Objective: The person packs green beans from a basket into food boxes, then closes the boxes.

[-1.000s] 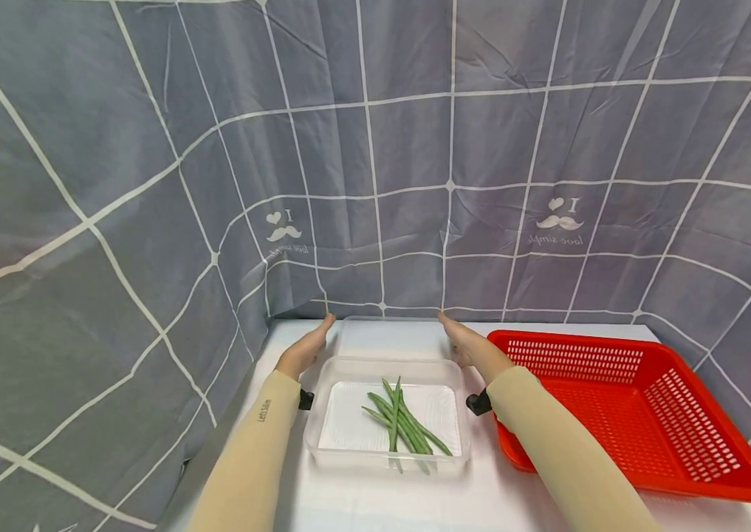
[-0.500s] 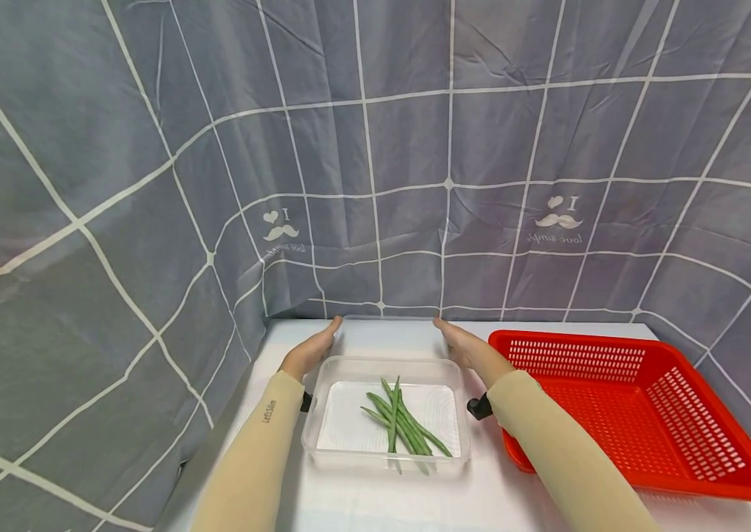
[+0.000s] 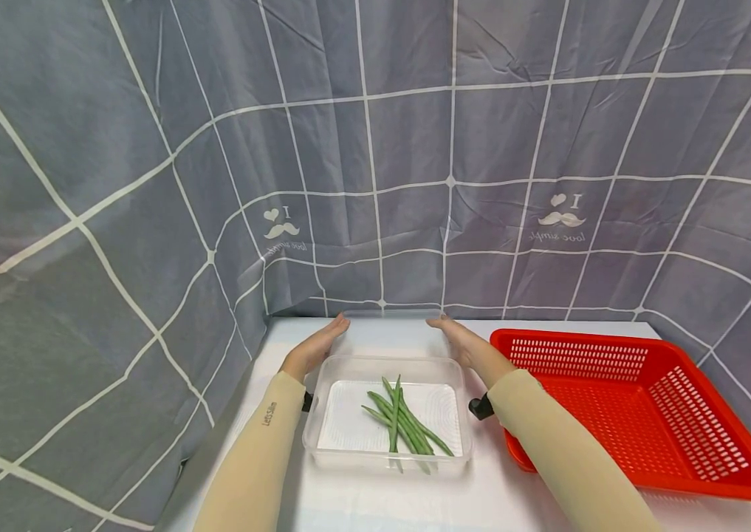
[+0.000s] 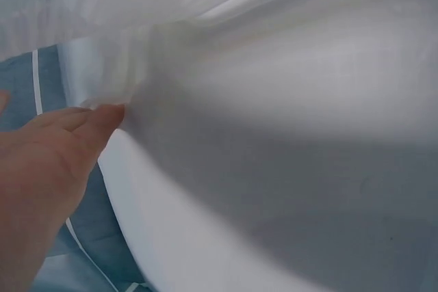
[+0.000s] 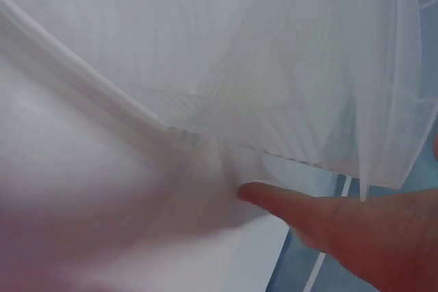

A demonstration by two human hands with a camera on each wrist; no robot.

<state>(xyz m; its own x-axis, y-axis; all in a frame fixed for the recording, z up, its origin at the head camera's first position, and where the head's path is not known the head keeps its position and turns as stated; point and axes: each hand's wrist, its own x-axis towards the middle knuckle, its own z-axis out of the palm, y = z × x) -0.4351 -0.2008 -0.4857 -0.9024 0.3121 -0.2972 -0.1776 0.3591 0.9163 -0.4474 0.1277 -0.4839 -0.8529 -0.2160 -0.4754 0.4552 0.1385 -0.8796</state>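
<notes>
A clear plastic box (image 3: 343, 417) stands on the white table with several green beans (image 3: 402, 423) lying crossed inside. Just behind it, a see-through plastic lid (image 3: 388, 329) spans the space between both hands; its outline is faint. My left hand (image 3: 314, 349) holds the lid's left side, fingertips turned inward. On the opposite side my right hand (image 3: 473, 350) holds it likewise. In the right wrist view, clear plastic (image 5: 294, 100) lies between a fingertip and the thumb at the frame's edge. The left wrist view shows the left fingers (image 4: 102, 117) below blurred clear plastic.
To the right stands a red perforated basket (image 3: 604, 414), close beside the right forearm. A grey curtain (image 3: 408, 148) with white grid lines hangs behind and along the left of the white table (image 3: 375, 506).
Both hands have moved inward to the lid's sides, their fingertips now closer together. The lid's far edge sits slightly higher. Box, beans and basket stay in place.
</notes>
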